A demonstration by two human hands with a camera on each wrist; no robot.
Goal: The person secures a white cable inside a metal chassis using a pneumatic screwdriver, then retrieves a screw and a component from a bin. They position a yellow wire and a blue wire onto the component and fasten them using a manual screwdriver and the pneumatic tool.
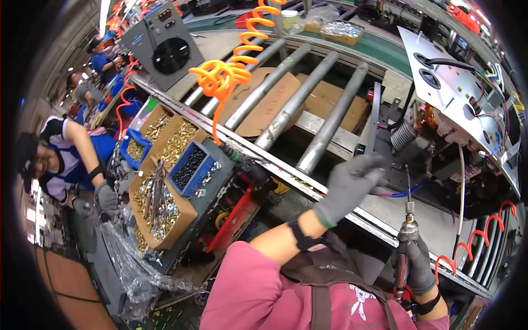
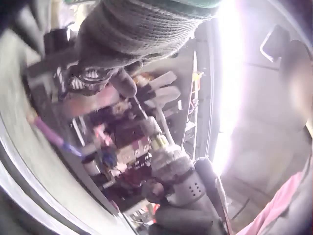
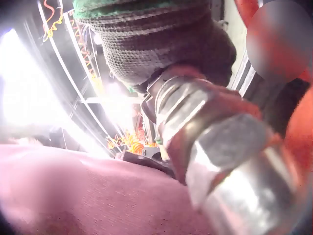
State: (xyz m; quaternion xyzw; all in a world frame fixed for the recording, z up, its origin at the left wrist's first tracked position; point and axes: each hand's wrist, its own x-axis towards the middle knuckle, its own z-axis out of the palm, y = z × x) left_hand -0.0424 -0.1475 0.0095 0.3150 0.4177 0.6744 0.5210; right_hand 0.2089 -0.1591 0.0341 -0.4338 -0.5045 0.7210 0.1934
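A gloved left hand is held over the conveyor's near edge, beside the open machine unit. Its fingers look bent; whether they pinch something small cannot be told. In the left wrist view the same left hand has a fingertip close to the thin bit of the power driver. The gloved right hand grips the power driver, its bit pointing up toward the unit. Seen from the right wrist, the right hand wraps the tool body, with a metal fitting close to the camera.
Metal rollers cross the conveyor, with cardboard below. At left are a cardboard box of screws and a blue bin of dark screws. An orange coiled hose hangs above. Another person works at far left.
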